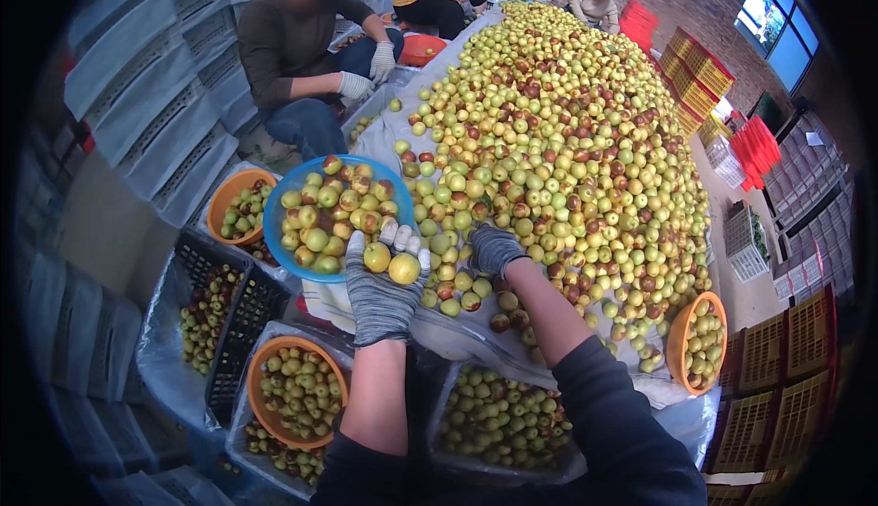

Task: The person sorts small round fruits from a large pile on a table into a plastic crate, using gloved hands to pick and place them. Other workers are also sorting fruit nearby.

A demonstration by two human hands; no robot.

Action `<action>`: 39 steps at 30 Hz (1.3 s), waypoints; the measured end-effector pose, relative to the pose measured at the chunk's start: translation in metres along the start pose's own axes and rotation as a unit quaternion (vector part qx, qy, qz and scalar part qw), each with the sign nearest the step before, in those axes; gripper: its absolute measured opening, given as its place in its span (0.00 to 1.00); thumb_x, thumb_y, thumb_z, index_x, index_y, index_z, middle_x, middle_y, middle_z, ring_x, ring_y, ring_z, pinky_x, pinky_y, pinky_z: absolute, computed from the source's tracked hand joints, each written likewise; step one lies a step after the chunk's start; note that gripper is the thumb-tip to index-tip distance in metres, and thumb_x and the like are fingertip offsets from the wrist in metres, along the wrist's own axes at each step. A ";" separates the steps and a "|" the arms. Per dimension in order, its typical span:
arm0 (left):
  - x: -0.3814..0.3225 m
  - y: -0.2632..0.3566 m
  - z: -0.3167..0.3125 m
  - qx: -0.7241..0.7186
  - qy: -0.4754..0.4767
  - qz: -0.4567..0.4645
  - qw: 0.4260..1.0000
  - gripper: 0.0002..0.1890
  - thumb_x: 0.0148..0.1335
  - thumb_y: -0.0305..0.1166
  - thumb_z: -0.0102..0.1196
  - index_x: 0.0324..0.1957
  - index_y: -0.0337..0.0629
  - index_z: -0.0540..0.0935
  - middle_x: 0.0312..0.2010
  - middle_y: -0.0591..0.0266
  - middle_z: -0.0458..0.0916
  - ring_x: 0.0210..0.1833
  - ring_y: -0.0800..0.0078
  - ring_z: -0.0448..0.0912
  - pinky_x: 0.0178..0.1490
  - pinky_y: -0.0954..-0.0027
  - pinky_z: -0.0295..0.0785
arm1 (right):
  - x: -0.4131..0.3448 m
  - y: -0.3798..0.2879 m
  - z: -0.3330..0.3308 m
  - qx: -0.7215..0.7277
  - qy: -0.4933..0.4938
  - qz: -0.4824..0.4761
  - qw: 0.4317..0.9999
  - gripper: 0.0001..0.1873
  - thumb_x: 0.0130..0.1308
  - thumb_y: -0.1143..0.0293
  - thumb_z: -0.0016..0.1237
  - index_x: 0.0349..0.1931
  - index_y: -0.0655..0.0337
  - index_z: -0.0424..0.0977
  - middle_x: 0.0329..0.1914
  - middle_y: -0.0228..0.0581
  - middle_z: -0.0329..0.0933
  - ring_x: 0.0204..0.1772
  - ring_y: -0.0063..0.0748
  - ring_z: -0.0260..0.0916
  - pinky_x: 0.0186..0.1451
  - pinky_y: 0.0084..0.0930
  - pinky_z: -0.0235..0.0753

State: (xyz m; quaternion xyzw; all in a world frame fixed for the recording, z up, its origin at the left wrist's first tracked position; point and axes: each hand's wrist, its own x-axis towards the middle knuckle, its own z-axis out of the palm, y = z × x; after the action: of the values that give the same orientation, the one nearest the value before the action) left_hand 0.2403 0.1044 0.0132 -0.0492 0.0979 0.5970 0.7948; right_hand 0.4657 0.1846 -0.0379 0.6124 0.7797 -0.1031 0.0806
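My left hand (pixel 387 279), in a grey knit glove with pale fingertips, is palm up and holds two yellow-green jujube fruits (pixel 403 268) by the right rim of a blue plastic basin (pixel 276 248). The basin is well filled with green, yellow and brown-red fruits. My right hand (pixel 494 248), in a grey glove, reaches palm down into the near left edge of a large heap of jujubes (pixel 549 163) on a pale cloth (pixel 449 334). Its fingertips are partly hidden among the fruits, so whether it grips one cannot be told.
Orange bowls of fruit stand at left (pixel 219 212), lower left (pixel 257 396) and right (pixel 675 345). Lined crates (pixel 439 423) hold more fruit below the cloth. A person (pixel 285 46) in striped gloves sits at upper left; two others are farther back. Stacked yellow crates (pixel 761 396) are at right.
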 end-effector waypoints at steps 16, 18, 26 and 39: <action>-0.014 0.009 0.024 -0.033 0.024 0.076 0.996 0.31 0.62 0.56 0.46 0.58 0.42 0.72 0.59 0.51 0.70 0.59 0.51 0.71 0.38 0.63 0.78 | -0.017 -0.025 0.031 0.256 0.107 -0.169 0.946 0.13 0.63 0.66 0.51 0.47 0.57 0.78 0.47 0.44 0.78 0.47 0.40 0.76 0.51 0.35 0.75; -0.017 0.015 0.018 -0.050 0.007 0.077 0.996 0.30 0.62 0.56 0.47 0.56 0.42 0.72 0.58 0.51 0.71 0.57 0.51 0.72 0.38 0.62 0.78 | -0.018 -0.022 0.040 0.108 0.191 -0.179 0.959 0.14 0.61 0.65 0.51 0.46 0.55 0.79 0.46 0.46 0.78 0.46 0.47 0.76 0.51 0.41 0.75; -0.015 0.012 0.018 -0.096 0.011 0.067 0.993 0.30 0.60 0.55 0.51 0.56 0.45 0.72 0.57 0.52 0.71 0.56 0.52 0.72 0.36 0.61 0.78 | -0.021 0.000 0.026 0.156 0.132 -0.023 0.979 0.16 0.60 0.62 0.51 0.46 0.59 0.77 0.40 0.47 0.77 0.45 0.46 0.76 0.50 0.42 0.75; -0.015 0.014 0.012 -0.095 -0.007 0.074 0.993 0.30 0.58 0.55 0.51 0.56 0.45 0.72 0.56 0.56 0.73 0.55 0.51 0.72 0.36 0.62 0.79 | -0.013 -0.030 0.006 0.092 0.031 -0.019 0.995 0.19 0.57 0.61 0.53 0.47 0.59 0.73 0.41 0.47 0.78 0.45 0.47 0.77 0.48 0.42 0.76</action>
State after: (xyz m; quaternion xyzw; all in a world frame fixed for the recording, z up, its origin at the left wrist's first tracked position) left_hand 0.2243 0.0962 0.0283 -0.1129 0.0388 0.6608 0.7410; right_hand 0.4396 0.1641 -0.0387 0.6049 0.7807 -0.1568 -0.0021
